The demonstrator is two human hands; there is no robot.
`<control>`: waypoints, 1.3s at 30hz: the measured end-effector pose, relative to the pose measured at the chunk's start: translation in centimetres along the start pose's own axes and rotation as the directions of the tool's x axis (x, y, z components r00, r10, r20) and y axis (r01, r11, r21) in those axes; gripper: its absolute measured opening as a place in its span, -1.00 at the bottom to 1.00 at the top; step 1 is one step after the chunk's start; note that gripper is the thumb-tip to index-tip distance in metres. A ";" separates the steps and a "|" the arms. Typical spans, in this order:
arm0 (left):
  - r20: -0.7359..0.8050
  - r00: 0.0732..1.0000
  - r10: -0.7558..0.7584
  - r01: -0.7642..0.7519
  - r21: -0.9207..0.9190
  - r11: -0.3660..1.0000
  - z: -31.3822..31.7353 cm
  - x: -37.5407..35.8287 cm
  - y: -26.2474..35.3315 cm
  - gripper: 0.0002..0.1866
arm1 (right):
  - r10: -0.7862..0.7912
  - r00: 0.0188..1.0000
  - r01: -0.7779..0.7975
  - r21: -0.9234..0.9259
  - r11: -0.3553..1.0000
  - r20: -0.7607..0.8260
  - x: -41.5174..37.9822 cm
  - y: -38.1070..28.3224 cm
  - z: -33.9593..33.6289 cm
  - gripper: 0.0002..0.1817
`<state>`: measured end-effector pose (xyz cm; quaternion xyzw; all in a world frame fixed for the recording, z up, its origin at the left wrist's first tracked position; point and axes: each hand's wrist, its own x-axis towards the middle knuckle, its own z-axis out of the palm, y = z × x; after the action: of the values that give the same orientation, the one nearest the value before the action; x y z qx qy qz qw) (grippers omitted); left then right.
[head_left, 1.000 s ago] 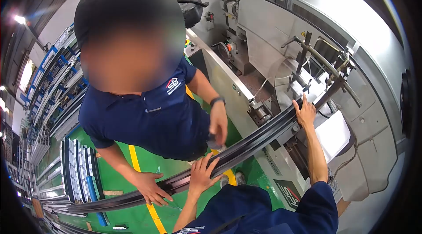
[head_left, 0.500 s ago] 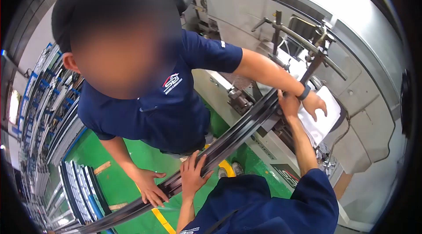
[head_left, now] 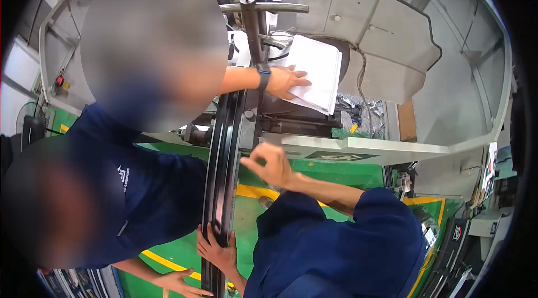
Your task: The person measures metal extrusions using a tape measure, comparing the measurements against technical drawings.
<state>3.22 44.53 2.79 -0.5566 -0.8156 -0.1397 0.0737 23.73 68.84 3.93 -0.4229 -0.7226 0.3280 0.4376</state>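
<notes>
A long black metal profile (head_left: 222, 155) with lengthwise grooves runs from the machine toward the bottom of the view. My left hand (head_left: 219, 254) lies across its lower part, the fingers hooked over it and the thumb near its right edge. Just right of the profile is my right hand (head_left: 272, 164), loosely curled with a gap between thumb and forefinger, and I see nothing in it. A co-worker's hand with a dark wristband (head_left: 264, 75) rests on white sheets (head_left: 316, 77). The co-worker's other hand (head_left: 182, 284) is beside the profile's lower end.
Dark clamp bars (head_left: 255, 23) stand at the machine above the profile. The machine's pale front ledge (head_left: 370, 144) extends to the right. The co-worker's dark blue shirt (head_left: 162, 197) is close on the left. The green floor (head_left: 358, 172) carries yellow lines.
My view has turned, so the profile now appears nearly upright. My right hand has come off the profile's machine end; my left stays on it. The co-worker's wristband hand now lies on the sheets.
</notes>
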 end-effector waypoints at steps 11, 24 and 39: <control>0.011 1.000 -0.015 0.015 -0.026 1.000 -0.2 0.2 0.5 -0.19 | -0.093 0.901 -0.055 0.323 0.945 0.424 -7.9 -1.0 3.9 -0.81; -0.043 0.998 0.047 -0.048 -0.028 0.998 0.8 -0.2 -0.8 -0.19 | 0.221 0.844 -0.348 0.185 0.919 0.489 -6.7 0.5 5.4 -0.73; 0.038 0.997 -0.068 0.071 -0.094 0.993 1.4 -2.0 0.1 -0.17 | 0.084 0.817 -0.170 0.098 0.981 0.571 -11.5 4.7 2.6 -0.70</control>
<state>4.12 43.18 0.89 -0.5331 -0.8280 -0.1714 0.0279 25.88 60.28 -5.18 -0.3216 -0.7638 0.5182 0.2110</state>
